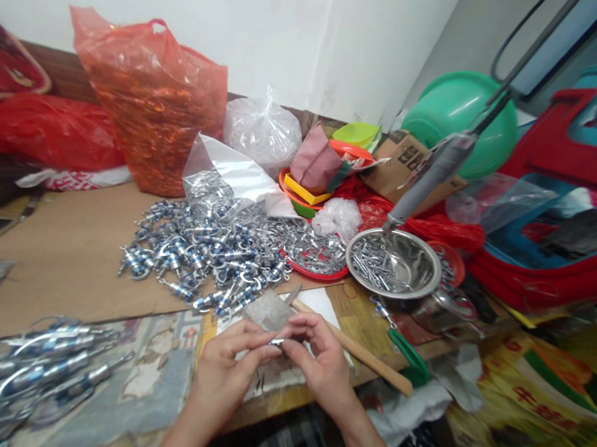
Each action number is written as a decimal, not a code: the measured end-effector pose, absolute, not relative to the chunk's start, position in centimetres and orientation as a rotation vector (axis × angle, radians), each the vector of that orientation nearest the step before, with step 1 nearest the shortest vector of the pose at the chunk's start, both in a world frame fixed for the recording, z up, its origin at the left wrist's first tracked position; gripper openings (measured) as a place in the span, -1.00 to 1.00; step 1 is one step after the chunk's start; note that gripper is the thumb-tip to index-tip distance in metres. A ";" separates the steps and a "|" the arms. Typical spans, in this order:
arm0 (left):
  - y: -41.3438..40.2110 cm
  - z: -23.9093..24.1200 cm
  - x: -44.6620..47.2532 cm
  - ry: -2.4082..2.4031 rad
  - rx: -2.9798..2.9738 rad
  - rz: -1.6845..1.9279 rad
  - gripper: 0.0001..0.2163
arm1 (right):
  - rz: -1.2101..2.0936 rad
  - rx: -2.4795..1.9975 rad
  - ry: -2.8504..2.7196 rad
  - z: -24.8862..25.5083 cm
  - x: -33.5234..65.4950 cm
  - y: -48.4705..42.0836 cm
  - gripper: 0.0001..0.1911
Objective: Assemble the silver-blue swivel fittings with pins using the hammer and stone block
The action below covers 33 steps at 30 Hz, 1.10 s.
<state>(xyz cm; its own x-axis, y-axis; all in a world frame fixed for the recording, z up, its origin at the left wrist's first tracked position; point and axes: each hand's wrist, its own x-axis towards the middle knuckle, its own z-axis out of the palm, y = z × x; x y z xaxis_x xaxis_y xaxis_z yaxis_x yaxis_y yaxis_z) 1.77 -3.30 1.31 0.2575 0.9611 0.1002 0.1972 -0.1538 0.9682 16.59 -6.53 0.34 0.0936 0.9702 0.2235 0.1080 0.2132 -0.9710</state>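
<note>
A small metal piece (275, 343) sits at the lower centre of the frame, pinched at the fingertips of the left hand (234, 355) and right hand (319, 357), which nearly meet. Handling it well probably calls for a light, steady pinch, low over the bench (354, 317). Just beyond lies a flat block (268, 310); a wooden handle (373, 361) slants lower right, blue-and-silver parts (200, 249) heap centre left, and a steel bowl (415, 261) stands right of centre

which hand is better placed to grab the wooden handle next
Probably the right hand: the wooden handle extends past its outer side, while the left hand would have to reach across. Both hands seem to hold a small metal part, so the right would likely need to let go first.
</note>
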 end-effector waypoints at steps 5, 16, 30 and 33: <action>-3.4 2.7 1.5 1.166 1.411 1.017 -0.89 | 0.332 -1.001 -1.740 0.4 17.2 -6.9 -0.69; -3.5 3.7 1.2 1.182 1.798 1.028 -0.87 | 0.186 -0.918 -1.794 1.0 17.3 -6.9 -0.66; -5.4 1.0 2.1 1.047 0.953 1.053 -0.34 | 0.772 -1.236 -1.506 1.5 16.7 -7.3 -0.87; -5.2 0.2 2.1 1.036 0.907 1.066 -0.40 | 0.735 -1.364 -1.755 2.2 18.6 -4.8 -0.90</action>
